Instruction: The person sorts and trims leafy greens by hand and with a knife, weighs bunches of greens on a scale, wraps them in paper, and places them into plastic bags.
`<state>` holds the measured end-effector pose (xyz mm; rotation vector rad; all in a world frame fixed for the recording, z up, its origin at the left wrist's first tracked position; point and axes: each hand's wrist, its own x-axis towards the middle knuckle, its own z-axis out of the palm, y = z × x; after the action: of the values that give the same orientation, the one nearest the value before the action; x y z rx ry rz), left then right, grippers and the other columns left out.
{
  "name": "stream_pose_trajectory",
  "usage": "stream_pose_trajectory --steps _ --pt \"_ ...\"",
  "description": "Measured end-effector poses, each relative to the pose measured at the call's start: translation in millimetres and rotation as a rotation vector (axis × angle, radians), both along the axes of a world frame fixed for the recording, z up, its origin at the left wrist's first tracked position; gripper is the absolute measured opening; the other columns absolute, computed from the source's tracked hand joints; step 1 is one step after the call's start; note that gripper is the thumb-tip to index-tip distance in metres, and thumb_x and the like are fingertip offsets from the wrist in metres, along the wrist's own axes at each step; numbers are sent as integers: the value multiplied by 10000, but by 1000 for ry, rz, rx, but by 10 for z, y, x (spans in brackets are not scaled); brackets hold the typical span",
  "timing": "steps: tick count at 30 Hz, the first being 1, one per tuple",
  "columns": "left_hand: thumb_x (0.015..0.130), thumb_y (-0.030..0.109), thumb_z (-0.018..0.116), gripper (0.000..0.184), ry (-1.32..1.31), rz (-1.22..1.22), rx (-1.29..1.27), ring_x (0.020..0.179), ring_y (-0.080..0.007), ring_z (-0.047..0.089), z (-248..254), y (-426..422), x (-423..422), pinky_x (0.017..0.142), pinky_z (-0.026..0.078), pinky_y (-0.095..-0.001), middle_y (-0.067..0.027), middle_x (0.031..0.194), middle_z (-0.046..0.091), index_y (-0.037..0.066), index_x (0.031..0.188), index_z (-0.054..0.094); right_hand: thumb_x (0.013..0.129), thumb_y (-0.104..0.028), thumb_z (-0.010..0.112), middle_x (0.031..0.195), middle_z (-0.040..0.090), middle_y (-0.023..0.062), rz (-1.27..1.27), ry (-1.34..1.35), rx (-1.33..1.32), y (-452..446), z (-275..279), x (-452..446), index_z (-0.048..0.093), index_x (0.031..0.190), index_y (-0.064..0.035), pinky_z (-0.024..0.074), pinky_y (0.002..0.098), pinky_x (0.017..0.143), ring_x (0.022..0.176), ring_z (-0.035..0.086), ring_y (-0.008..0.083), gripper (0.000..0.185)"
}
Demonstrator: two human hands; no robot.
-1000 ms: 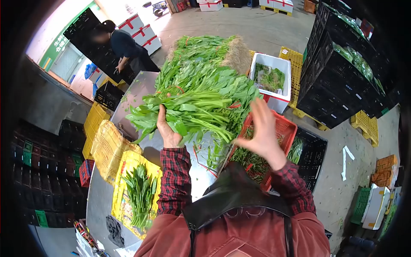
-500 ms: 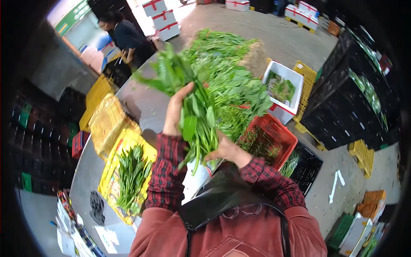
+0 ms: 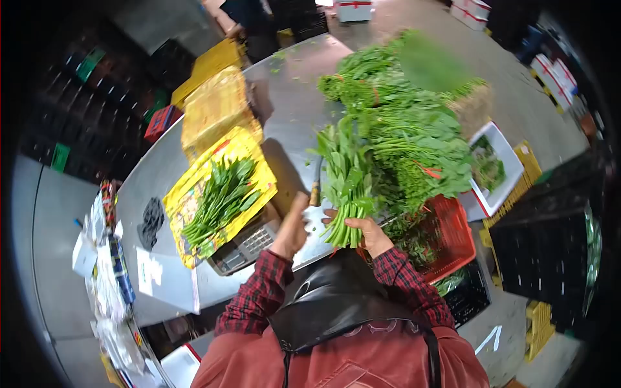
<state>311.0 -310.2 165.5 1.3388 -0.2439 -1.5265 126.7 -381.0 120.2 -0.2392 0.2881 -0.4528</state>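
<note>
My right hand (image 3: 369, 234) is closed around the stems of a bunch of leafy greens (image 3: 346, 171), whose leaves point away from me over the metal table (image 3: 288, 77). My left hand (image 3: 294, 226) holds nothing; its fingers are stretched out and slightly blurred, left of the stems. A knife (image 3: 315, 193) with a wooden handle lies between my left hand and the bunch. Left of that hand is a scale (image 3: 249, 244) with a keypad. On the scale rests a yellow printed sheet (image 3: 184, 223) carrying a smaller pile of greens (image 3: 223, 197).
Heaped greens (image 3: 420, 139) cover the table's right side, with a green blur (image 3: 433, 61) above them. To the right stand a red crate (image 3: 462, 239) and a white foam box (image 3: 511, 161). A yellow wrapped block (image 3: 217, 113) sits behind the scale. A person (image 3: 249, 26) stands beyond the table.
The bunch has come down from raised in both hands to low over the table, in my right hand alone. My left hand has let go and moved down. The view has turned left.
</note>
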Motion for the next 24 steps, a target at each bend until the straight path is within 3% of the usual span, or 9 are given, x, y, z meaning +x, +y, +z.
stream_pose_trajectory --steps 3,5,6,9,12,15,18,21,24 --pt "903 420 630 557 -196 -371 -222 1117 -167 534 -134 116 -268 939 421 -340 -63 1229 587 43 1297 516 794 -69 683 1045 676 96 2 255 -391 -12 -280 14 576 1181 14 550 365 802 929 673 237 410" --pt "874 257 677 386 -430 -345 -146 947 -139 594 -60 112 -433 823 461 -265 -40 1096 636 36 1183 606 739 -85 732 1072 663 113 -81 599 -928 107 -277 122 557 1196 16 530 393 823 942 660 271 500" --pt "874 257 677 386 -441 -307 -133 947 -139 594 11 132 -479 823 461 -265 -40 1096 636 36 1183 606 739 -85 732 1072 663 113 -49 572 -937 191 -182 218 557 1196 16 530 393 823 942 660 271 500" --pt "847 226 696 344 -262 -33 -141 871 -128 605 146 226 -395 763 480 -274 -31 1014 656 20 1116 634 665 -118 791 1195 591 180 -212 957 -1586 431 280 383 502 1253 13 484 421 919 1060 598 333 668" --pt "826 185 693 314 -224 269 -310 899 -118 599 112 392 -108 772 475 -263 -36 1020 656 21 1091 652 614 -156 823 1331 475 228 -170 904 -1820 499 590 542 396 1380 -4 429 429 996 1188 501 382 890" --pt "804 158 691 287 -525 355 -310 841 -112 609 410 704 694 733 482 -258 -32 969 674 5 1046 679 641 -136 808 1443 355 220 -236 770 -2001 498 1021 651 243 1475 -14 375 424 1054 1285 405 380 1015" --pt "795 170 703 276 -824 483 -279 774 -106 619 824 1123 1667 706 498 -263 -19 914 680 4 1015 696 666 -127 793 1424 389 215 -195 788 -1878 457 830 650 197 1498 -29 407 417 1026 1243 452 371 1028" --pt "765 288 740 284 -1319 384 3 764 -131 660 1301 1440 2422 655 513 -309 -84 912 714 65 938 716 691 -116 776 1403 420 213 -120 836 -1732 501 651 637 175 1511 -48 444 411 985 1196 496 366 1019" --pt "724 335 766 405 -1508 171 109 764 -191 681 1259 1610 3065 618 518 -338 -105 895 706 67 1017 684 716 -104 759 1379 450 215 -15 894 -1567 651 518 680 179 1515 -70 485 406 931 1144 537 365 988"
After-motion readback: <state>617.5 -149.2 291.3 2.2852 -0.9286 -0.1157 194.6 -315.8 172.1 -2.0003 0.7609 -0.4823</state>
